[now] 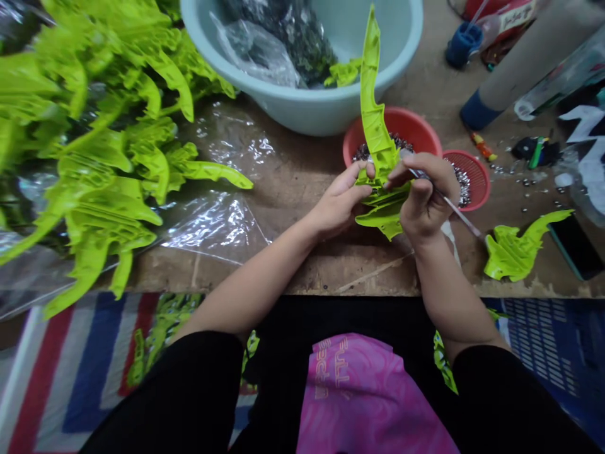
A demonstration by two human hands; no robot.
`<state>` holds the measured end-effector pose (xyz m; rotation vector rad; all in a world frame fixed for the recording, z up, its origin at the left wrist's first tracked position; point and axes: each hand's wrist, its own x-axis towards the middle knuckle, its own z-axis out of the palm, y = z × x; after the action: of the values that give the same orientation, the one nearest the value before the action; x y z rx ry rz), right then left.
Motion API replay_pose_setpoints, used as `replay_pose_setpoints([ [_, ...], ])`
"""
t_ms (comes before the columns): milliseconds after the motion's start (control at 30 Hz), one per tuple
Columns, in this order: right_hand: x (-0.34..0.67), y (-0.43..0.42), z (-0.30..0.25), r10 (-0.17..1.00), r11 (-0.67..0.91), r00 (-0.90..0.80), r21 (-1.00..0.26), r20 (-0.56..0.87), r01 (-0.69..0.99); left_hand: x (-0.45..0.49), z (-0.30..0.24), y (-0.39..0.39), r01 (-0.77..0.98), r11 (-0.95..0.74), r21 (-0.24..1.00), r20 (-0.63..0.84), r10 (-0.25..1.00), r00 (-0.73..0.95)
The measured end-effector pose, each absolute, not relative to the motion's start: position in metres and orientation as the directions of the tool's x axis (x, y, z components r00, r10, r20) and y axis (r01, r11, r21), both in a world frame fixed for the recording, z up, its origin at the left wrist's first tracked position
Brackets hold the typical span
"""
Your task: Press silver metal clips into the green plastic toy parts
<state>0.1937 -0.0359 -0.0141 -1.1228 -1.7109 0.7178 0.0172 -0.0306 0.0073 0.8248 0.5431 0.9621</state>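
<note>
My left hand [344, 200] is closed on the lower end of a lime-green plastic part [374, 129], whose long curved blade points up and away over the bowls. My right hand [428, 194] is closed too, its thumb and fingertips at the same part. A thin pale stick [456, 210] runs through the fingers of my right hand and slants down to the right; its tip near the part is hard to make out. Just beyond my hands stands a red bowl [418, 126] of small shiny metal pieces, partly hidden behind the green part.
A pile of similar green parts [108, 157] lies on clear plastic at left. A large pale-blue basin [283, 104] holds bags and green pieces. At right are a red basket [482, 189], another green part [515, 252], a phone [579, 246] and a blue-capped bottle [501, 82].
</note>
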Motion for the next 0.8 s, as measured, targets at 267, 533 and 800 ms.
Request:
replay_pose_setpoints([
  [267, 0.188, -0.027, -0.001, 0.935, 0.334, 0.138, -0.942, 0.326, -0.039, 0.003, 0.025, -0.031, -0.445, 0.234, 0.864, -0.042, 0.916, 0.399],
  [533, 0.176, -0.036, 0.028, 0.954, 0.265, -0.094, -0.946, 0.286, -0.189, -0.041, 0.055, -0.07, -0.029, -0.174, 0.984, 0.168, 0.876, 0.452],
  [800, 0.186, -0.116, 0.057, 0.959, 0.259, -0.099, -0.962, 0.267, -0.09, -0.055, 0.077, -0.138, -0.031, -0.325, 0.945, 0.279, 0.752, 0.597],
])
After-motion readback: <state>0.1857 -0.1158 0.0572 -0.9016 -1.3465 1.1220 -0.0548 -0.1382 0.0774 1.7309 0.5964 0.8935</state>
